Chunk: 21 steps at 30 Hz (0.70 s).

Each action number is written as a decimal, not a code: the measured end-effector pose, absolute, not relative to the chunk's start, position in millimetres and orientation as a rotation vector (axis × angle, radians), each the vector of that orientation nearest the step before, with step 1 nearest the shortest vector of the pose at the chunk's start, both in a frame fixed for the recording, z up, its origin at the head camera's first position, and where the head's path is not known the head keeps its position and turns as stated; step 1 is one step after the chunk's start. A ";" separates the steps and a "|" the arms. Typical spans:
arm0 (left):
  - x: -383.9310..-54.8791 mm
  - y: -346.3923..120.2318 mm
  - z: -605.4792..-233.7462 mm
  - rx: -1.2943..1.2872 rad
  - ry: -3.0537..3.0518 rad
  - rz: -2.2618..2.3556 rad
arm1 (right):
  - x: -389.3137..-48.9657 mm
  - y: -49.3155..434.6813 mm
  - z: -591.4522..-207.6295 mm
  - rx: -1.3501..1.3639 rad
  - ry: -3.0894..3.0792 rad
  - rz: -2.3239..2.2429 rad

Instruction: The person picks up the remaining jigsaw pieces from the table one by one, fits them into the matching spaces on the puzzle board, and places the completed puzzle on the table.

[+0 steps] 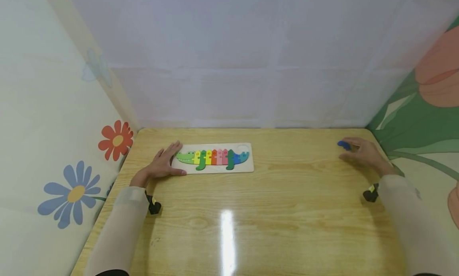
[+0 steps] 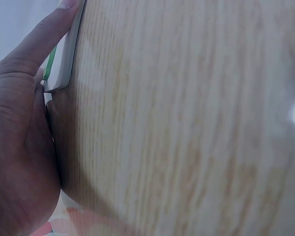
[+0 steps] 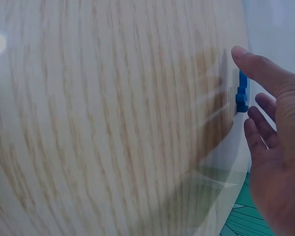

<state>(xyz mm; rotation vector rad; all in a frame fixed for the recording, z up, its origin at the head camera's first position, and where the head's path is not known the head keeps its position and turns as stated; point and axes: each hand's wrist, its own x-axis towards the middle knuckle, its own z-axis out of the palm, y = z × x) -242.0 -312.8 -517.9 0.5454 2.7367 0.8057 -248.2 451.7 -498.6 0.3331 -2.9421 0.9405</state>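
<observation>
A white puzzle board (image 1: pixel 215 172) lies at the table's left, bearing a colourful wooden crocodile (image 1: pixel 185 157) with a green head, several striped body pieces and a blue tail end. At its left end my left hand (image 1: pixel 161 164) spreads straight fingers and thumb; the thumb reaches along the front edge, and the left wrist view shows it against the board's side (image 2: pixel 66 61). Far to the right, a small blue puzzle piece (image 1: pixel 344 145) lies on the table. My right hand (image 1: pixel 363 153) is around it, thumb and fingers parted; in the right wrist view the piece (image 3: pixel 242 101) shows between them.
The wooden table (image 1: pixel 287 212) meets a pale cloth wall (image 1: pixel 251 96) at the back. Flower-printed panels stand on the left (image 1: pixel 71 148) and right (image 1: pixel 423 128), the right one close to my right hand. Black wrist cameras (image 1: pixel 153 206) hang under both sleeves.
</observation>
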 end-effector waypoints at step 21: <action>-238.5 -307.9 -506.6 0.498 2.720 0.768 | -249.3 444.5 -505.0 0.319 -2.909 1.028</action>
